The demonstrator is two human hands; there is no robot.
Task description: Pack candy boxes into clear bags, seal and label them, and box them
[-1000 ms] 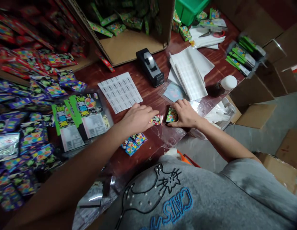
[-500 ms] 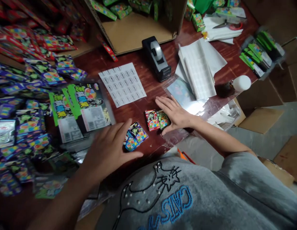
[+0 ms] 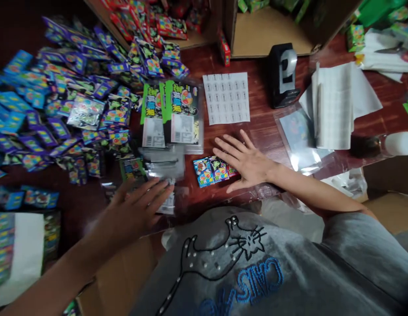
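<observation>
Two cardboard boxes (image 3: 272, 41) atop reddish tabletop (image 3: 197, 65); right hand (image 3: 252, 164) over packets (image 3: 219, 170)

A blue packet (image 3: 203, 172), purple packet (image 3: 219, 169) and red packet (image 3: 232, 170) lie side by side, the red mostly hidden.

The place looked like a packing workshop. Small purple-and-black printed packets (image 3: 117, 109) lay heaped on a dark red wooden bench (image 3: 263, 129), with flat clear plastic sleeves (image 3: 166, 161), a white paper sheet of oval labels (image 3: 226, 98), a black tape dispenser (image 3: 276, 68) and an open brown cardboard box (image 3: 269, 39).
</observation>
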